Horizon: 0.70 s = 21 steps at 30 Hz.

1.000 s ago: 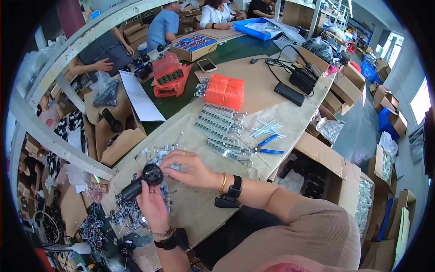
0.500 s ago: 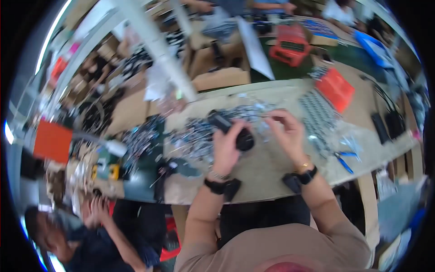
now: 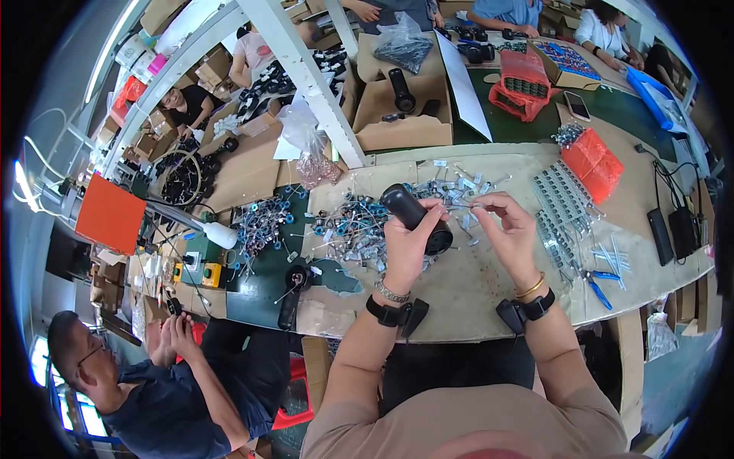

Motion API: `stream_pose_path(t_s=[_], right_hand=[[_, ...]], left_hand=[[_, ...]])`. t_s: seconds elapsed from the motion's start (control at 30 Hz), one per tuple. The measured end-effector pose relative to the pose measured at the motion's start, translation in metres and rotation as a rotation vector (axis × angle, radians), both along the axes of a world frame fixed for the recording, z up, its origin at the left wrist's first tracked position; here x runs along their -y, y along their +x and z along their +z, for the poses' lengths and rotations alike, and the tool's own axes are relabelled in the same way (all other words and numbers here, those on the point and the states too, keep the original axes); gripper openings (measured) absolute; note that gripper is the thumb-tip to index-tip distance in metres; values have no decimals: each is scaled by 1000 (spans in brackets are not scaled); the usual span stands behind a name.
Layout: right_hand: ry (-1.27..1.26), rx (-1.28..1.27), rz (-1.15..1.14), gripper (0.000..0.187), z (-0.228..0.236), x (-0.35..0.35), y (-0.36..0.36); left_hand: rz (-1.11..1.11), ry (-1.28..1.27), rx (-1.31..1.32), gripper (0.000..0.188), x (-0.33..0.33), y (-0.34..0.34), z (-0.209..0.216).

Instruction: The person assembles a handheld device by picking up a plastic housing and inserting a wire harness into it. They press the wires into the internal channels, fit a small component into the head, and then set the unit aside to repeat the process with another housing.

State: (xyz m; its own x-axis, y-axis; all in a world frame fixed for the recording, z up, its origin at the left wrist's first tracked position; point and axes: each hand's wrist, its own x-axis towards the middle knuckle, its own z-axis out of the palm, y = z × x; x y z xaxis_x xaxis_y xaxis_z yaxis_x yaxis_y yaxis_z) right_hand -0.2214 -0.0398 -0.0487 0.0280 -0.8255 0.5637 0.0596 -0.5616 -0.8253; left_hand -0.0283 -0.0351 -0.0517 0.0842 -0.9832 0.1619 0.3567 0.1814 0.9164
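My left hand [image 3: 401,252] is closed around a black handheld device [image 3: 402,203] with a thick handle and a round head; the handle slants up to the far left. Its thumb and forefinger also pinch toward thin wires between the two hands. My right hand [image 3: 508,233] is closed in a pinch at the other end of these wires [image 3: 457,206], whose tips are too small to make out. Just beyond both hands lies a heap of small metal parts with wires and white connectors [image 3: 359,226].
Right of my hands are a grid of small metal parts [image 3: 566,195], blue-handled pliers [image 3: 600,287] and a red bag [image 3: 595,164]. Another black device [image 3: 290,294] lies at the left. Beyond a white post [image 3: 306,84] stands a cardboard box [image 3: 405,138]. A co-worker [image 3: 160,382] sits at lower left.
My hands have come closer together, fingertips nearly meeting at the thin wires. The black device's handle has turned a little in my left hand. The whole view has shifted and sharpened.
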Motion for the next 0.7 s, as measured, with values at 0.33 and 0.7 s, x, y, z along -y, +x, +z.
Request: stream_pose_path(t_s=[0.33, 0.7], right_hand=[[8, 25, -8, 20, 5, 2, -6], [-13, -182, -22, 19, 4, 5, -5]], left_hand=[[90, -203, 650, 18, -8, 3, 11], [35, -397, 968, 21, -2, 6, 1]])
